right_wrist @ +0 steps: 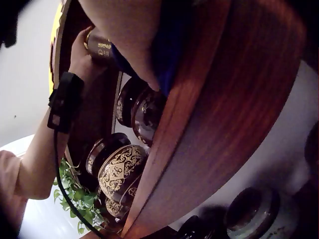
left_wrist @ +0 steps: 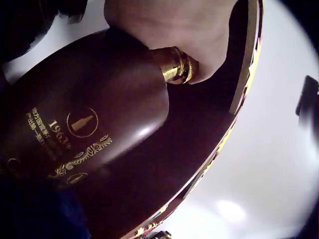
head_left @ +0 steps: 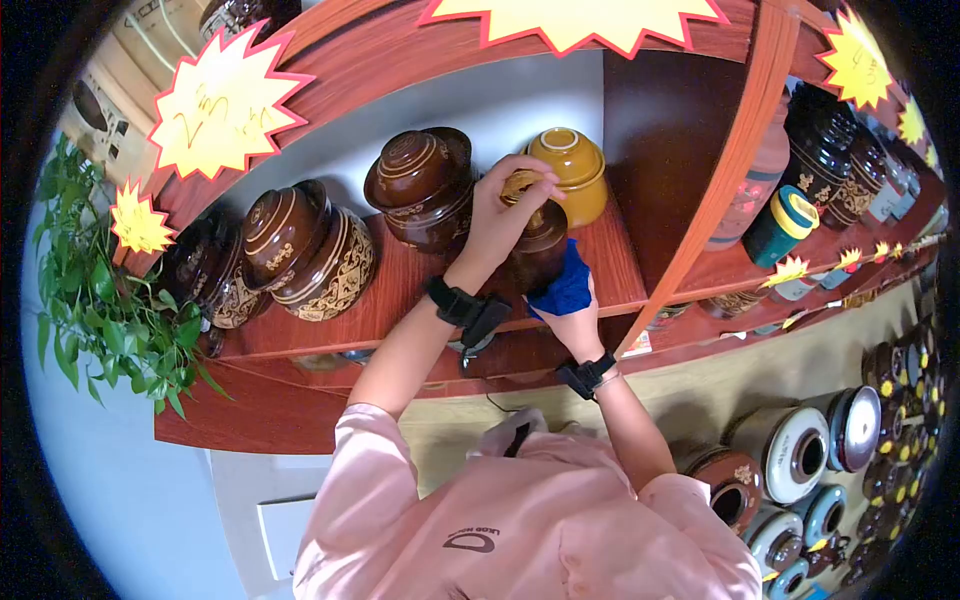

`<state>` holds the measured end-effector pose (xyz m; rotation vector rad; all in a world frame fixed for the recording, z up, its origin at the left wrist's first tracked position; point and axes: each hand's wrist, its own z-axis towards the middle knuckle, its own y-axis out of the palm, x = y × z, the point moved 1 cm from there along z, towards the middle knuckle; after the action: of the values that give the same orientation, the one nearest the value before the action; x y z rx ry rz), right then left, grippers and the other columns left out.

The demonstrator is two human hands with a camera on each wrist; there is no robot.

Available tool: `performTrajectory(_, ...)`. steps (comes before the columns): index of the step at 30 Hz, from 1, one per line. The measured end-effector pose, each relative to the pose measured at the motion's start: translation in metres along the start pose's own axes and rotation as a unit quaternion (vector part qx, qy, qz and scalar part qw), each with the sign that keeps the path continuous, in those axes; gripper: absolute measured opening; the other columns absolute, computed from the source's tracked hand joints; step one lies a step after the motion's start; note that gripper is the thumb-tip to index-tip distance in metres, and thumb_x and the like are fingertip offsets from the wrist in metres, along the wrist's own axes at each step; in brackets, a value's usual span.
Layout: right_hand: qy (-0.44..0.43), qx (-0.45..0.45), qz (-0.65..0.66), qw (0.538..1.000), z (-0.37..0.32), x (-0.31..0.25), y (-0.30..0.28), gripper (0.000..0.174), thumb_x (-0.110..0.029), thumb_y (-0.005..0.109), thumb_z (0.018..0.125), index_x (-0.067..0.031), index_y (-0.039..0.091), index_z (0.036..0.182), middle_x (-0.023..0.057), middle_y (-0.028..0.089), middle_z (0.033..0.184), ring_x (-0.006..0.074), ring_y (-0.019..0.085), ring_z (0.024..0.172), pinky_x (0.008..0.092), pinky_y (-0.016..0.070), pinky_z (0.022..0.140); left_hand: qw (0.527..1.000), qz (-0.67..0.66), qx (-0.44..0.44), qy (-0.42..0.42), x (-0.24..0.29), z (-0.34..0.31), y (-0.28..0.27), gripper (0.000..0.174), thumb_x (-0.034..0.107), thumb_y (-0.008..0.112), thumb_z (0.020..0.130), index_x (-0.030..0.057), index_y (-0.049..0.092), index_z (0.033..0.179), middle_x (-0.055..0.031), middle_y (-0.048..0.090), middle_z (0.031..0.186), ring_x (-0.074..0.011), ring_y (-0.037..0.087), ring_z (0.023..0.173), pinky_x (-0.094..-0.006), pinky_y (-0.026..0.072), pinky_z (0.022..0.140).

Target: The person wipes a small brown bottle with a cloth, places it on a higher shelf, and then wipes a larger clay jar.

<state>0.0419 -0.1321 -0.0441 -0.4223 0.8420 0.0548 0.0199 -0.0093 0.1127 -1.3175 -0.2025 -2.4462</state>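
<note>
A dark brown bottle (head_left: pixel 540 245) with gold lettering and a gold-ringed neck (left_wrist: pixel 174 67) is held at the shelf's front edge. My left hand (head_left: pixel 505 210) grips it by the neck, with the top hidden in the fingers. Lower down, my right hand (head_left: pixel 578 325) holds a blue cloth (head_left: pixel 565 283) against the bottle's side, the fingers largely covered by it. In the left wrist view the bottle lies aslant, with the cloth dark at the lower left.
Behind the bottle stands a mustard-yellow lidded pot (head_left: pixel 580 175) on the wooden shelf (head_left: pixel 615 265). Brown lidded pots, one a plain-bodied pot (head_left: pixel 420 190) and one a patterned pot (head_left: pixel 325 260), stand to the left. A divider (head_left: pixel 715 190) rises at right. Jars (head_left: pixel 790 455) stand on the floor.
</note>
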Motion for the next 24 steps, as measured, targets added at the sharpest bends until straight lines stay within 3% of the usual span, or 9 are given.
performTrajectory(4, 0.007, -0.024, 0.014, 1.0, 0.007, 0.0, 0.002, 0.09, -0.014, 0.086, 0.061, 0.001, 0.039, 0.136, 0.0169, 0.057, 0.119, 0.0302, 0.057, 0.11, 0.0393, 0.047, 0.093, 1.0, 0.02, 0.007, 0.022, -0.003, 0.001, 0.0, 0.015, 0.005, 0.059, 0.089, -0.0015, 0.058, 0.103, -0.0108, 0.066, 0.098, -0.0181, 0.066, 0.092, -0.0296, 0.0497, 0.086)
performTrajectory(7, 0.028, -0.051, 0.123, 0.991, 0.012, 0.0, 0.0, 0.08, -0.011, 0.086, 0.064, 0.002, 0.042, 0.13, 0.0144, 0.058, 0.12, 0.022, 0.057, 0.111, 0.0359, 0.0469, 0.094, 0.999, 0.024, 0.011, 0.034, -0.006, 0.001, -0.001, 0.015, 0.004, 0.059, 0.089, -0.0014, 0.058, 0.103, -0.0109, 0.067, 0.098, -0.0174, 0.065, 0.094, -0.0296, 0.0495, 0.087)
performTrajectory(10, 0.067, -0.086, 0.187, 0.976, 0.024, -0.012, -0.006, 0.085, -0.014, 0.087, 0.06, 0.0018, 0.044, 0.131, 0.0175, 0.06, 0.118, 0.0295, 0.058, 0.111, 0.0379, 0.0459, 0.095, 0.999, 0.029, 0.015, 0.034, -0.006, 0.001, -0.001, 0.015, 0.003, 0.059, 0.088, -0.0013, 0.059, 0.103, -0.0108, 0.067, 0.098, -0.0169, 0.065, 0.095, -0.0293, 0.049, 0.087)
performTrajectory(13, 0.049, -0.078, 0.244, 0.965, 0.04, -0.024, -0.009, 0.083, -0.014, 0.088, 0.061, 0.0028, 0.044, 0.13, 0.0166, 0.059, 0.12, 0.0269, 0.057, 0.114, 0.037, 0.0451, 0.097, 0.999, 0.036, 0.018, 0.031, -0.005, 0.001, -0.001, 0.015, 0.003, 0.059, 0.088, -0.0011, 0.06, 0.102, -0.0103, 0.067, 0.099, -0.0162, 0.064, 0.096, -0.0289, 0.0483, 0.088)
performTrajectory(18, -0.002, -0.065, 0.214, 0.975, 0.07, -0.054, -0.026, 0.089, -0.018, 0.089, 0.059, 0.0019, 0.043, 0.132, 0.0183, 0.056, 0.121, 0.0297, 0.057, 0.113, 0.0389, 0.0461, 0.096, 0.999, 0.026, 0.022, 0.037, -0.005, 0.001, -0.001, 0.015, 0.003, 0.059, 0.088, -0.0008, 0.06, 0.102, -0.0096, 0.067, 0.1, -0.0156, 0.063, 0.097, -0.0284, 0.0472, 0.089)
performTrajectory(21, -0.047, -0.094, 0.116, 0.988, 0.087, -0.067, -0.035, 0.088, -0.019, 0.089, 0.057, 0.0002, 0.045, 0.13, 0.018, 0.057, 0.117, 0.0318, 0.058, 0.109, 0.0393, 0.0468, 0.094, 0.998, 0.023, 0.018, 0.053, -0.008, 0.003, -0.002, 0.015, 0.003, 0.059, 0.088, -0.0006, 0.06, 0.102, -0.0095, 0.067, 0.1, -0.0156, 0.062, 0.097, -0.0286, 0.047, 0.089)
performTrajectory(22, -0.052, -0.09, 0.117, 0.988, 0.088, -0.069, -0.036, 0.08, -0.019, 0.089, 0.056, -0.0014, 0.05, 0.124, 0.0173, 0.058, 0.114, 0.0328, 0.058, 0.106, 0.0395, 0.047, 0.091, 0.997, 0.032, 0.016, 0.062, -0.008, 0.003, -0.002, 0.015, 0.003, 0.06, 0.088, -0.0005, 0.059, 0.103, -0.0095, 0.067, 0.1, -0.0156, 0.062, 0.097, -0.0286, 0.047, 0.089)
performTrajectory(24, -0.065, -0.116, 0.088, 0.987, 0.095, -0.071, -0.04, 0.074, -0.017, 0.087, 0.06, -0.001, 0.049, 0.121, 0.0134, 0.06, 0.111, 0.0242, 0.059, 0.104, 0.0359, 0.0483, 0.089, 0.996, 0.049, 0.013, 0.078, -0.008, 0.003, -0.003, 0.016, 0.003, 0.06, 0.088, -0.0004, 0.059, 0.103, -0.0095, 0.067, 0.1, -0.0157, 0.062, 0.097, -0.0286, 0.0469, 0.089)
